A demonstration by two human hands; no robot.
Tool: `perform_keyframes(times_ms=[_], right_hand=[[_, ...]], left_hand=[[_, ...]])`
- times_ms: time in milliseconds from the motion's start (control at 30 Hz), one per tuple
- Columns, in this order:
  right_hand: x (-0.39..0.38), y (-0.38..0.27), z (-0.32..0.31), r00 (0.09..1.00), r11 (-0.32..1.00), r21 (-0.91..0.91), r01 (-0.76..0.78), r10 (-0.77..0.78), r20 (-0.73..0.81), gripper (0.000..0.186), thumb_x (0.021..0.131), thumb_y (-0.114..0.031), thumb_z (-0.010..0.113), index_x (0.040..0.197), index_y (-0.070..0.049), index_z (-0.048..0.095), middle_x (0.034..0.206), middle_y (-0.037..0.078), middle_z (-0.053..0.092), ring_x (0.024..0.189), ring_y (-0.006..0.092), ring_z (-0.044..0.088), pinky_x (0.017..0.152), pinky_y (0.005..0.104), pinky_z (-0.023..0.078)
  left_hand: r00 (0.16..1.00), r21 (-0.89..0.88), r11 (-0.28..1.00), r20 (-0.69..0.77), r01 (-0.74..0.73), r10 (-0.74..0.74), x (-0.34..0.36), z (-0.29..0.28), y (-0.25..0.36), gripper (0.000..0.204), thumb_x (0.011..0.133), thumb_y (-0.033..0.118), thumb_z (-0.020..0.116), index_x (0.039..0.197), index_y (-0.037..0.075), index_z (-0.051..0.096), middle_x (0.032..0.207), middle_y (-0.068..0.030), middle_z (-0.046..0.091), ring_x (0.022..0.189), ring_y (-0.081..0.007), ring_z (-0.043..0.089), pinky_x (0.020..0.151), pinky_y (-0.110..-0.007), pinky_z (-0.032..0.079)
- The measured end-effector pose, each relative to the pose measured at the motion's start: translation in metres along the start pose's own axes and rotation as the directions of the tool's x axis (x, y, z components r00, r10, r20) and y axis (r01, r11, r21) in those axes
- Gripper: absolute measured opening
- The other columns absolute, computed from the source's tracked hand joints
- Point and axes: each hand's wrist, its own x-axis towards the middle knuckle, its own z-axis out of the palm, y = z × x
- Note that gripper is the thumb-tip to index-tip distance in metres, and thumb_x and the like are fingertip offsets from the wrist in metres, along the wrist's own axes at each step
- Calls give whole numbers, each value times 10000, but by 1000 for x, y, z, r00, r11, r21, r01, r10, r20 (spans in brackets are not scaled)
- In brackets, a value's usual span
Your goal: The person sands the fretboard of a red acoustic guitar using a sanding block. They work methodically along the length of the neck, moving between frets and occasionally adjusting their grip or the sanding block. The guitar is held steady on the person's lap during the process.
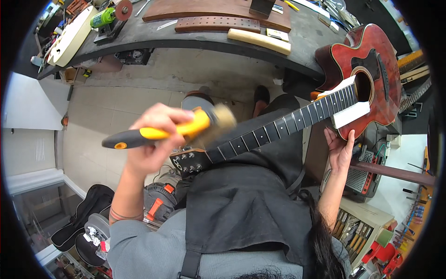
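Note:
My left hand [160, 132] is wrapped round a brush [155, 133] with a yellow and black handle. Motion blurs its pale bristles, which are over or near the guitar's neck; I cannot tell whether they touch it. The red acoustic guitar [341, 58] lies slantwise, its body on the right by the bench. Its fretted neck [274, 132] runs down to the black headstock [190, 161] above my apron. White masking strips [351, 115] flank the upper end of the fingerboard. My right hand [341, 151] grips the body's lower edge near the neck, with part of its fingers hidden underneath.
A dark workbench [195, 43] curves across the top, bearing a drilled brown board [217, 24], a pale wooden block [259, 41] and a green rotary tool [103, 17]. At lower left are a vacuum-like machine [158, 202] and a black case [86, 211]. A tool rack [355, 232] stands lower right.

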Motion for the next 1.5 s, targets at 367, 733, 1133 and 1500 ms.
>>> perform_keyframes(times_ms=[367, 733, 1133, 1500], right_hand=[[3, 9, -12, 1000, 999, 37, 26, -26, -10, 739, 1062, -562, 671, 1583, -72, 481, 1487, 114, 647, 1337, 305, 655, 1139, 531, 546], [13, 5, -2, 975, 983, 113, 142, -119, -186, 671, 1054, -590, 665, 1512, -107, 576, 1432, 65, 685, 1276, 242, 689, 1072, 457, 592], [27, -5, 6, 952, 945, 187, 269, -232, -198, 541, 1085, -403, 684, 1524, -108, 573, 1472, 48, 660, 1343, 218, 633, 1134, 424, 516], [64, -27, -15, 954, 940, 193, 280, -251, -162, 549, 1094, -421, 670, 1509, -73, 582, 1424, 68, 693, 1269, 216, 690, 1068, 406, 576]], left_hand=[[997, 283, 958, 67, -52, 34, 40, 16, -4, 258, 824, -132, 584, 1010, 41, 626, 1052, -145, 756, 961, -313, 702, 954, -496, 552], [583, 419, 828, 589, 372, -560, 98, 122, -21, 610, 923, 447, 837, 1362, 55, 677, 1107, -214, 786, 1048, -416, 759, 907, -466, 582], [538, 356, 883, 701, 307, -469, 111, 148, -26, 407, 938, 213, 828, 1280, 27, 710, 1096, -226, 779, 1045, -417, 751, 879, -473, 574], [583, 361, 891, 674, 275, -453, 134, 170, -24, 416, 955, 229, 825, 1315, 60, 702, 1150, -188, 779, 1104, -409, 737, 895, -467, 571]])
